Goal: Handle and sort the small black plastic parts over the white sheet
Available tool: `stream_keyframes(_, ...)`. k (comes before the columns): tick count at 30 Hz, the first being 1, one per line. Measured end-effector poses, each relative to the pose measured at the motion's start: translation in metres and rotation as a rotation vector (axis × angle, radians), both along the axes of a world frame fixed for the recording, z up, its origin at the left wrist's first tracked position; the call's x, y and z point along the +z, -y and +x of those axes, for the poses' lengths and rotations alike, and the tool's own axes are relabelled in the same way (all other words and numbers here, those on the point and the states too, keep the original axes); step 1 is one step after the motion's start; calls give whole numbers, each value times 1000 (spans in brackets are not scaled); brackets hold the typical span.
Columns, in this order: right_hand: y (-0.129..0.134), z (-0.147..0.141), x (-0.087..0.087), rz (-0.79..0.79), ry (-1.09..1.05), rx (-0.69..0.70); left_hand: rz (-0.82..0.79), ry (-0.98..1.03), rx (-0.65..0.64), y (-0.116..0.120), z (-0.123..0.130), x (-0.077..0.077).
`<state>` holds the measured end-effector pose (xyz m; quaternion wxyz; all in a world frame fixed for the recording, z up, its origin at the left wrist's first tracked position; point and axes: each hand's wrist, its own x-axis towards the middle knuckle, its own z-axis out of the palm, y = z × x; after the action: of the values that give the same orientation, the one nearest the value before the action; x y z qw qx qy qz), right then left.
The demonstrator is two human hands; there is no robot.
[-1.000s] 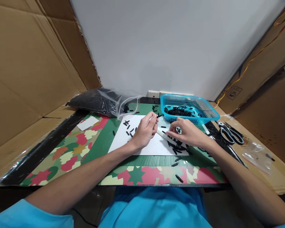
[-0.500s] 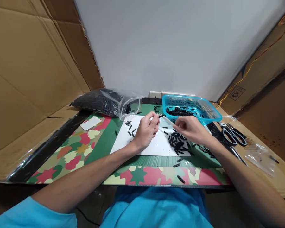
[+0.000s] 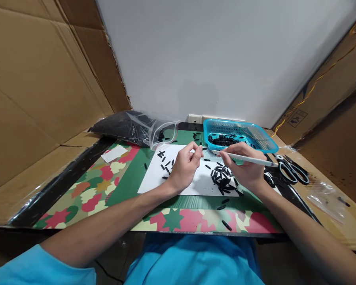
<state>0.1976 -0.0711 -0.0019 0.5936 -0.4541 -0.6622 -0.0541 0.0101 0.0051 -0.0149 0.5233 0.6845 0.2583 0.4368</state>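
Above the white paper [image 3: 154, 174], my left hand [image 3: 184, 166] is closed in a pinch. A small black slender piece [image 3: 204, 149] shows at its fingertips; its inner end is hidden. My right hand [image 3: 246, 162] grips a slim white pen-like stick [image 3: 259, 160], its narrow end pointing left towards the other hand. Under and beside my right hand lies a pile of black slender pieces [image 3: 222, 180] on the paper. Several more loose pieces [image 3: 166, 164] are scattered left of my left hand.
A blue plastic basket [image 3: 269, 147] holding black pieces stands at the back right. A clear zip bag full of dark material [image 3: 121, 126] lies back left. Scissors [image 3: 290, 170] and a small clear bag [image 3: 326, 202] lie at right. Cardboard walls [image 3: 41, 71] flank the table.
The white stick has swung in my right hand, now lying nearly level with its back end out to the right. My right hand has moved slightly right. My left hand has shifted slightly right.
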Motion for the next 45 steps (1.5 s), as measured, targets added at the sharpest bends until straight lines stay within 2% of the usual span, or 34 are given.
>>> stream_keyframes(8,2,-9,-11,107,233,-26,39,-25,30,5,2,-2)
stream_keyframes(16,3,-12,-11,-8,226,-14,72,-47,61,7,3,-1)
stream_keyframes(24,2,-11,-8,-179,110,162,164,-119,111,4,-1,-1)
stream_keyframes(30,3,-13,-5,-205,168,115,252,-198,124,4,-2,0)
stream_keyframes(36,3,-16,-4,-250,189,188,277,-226,134,6,-2,1)
stream_keyframes(45,-3,-19,-17,-159,330,124,251,-212,116,7,0,-1)
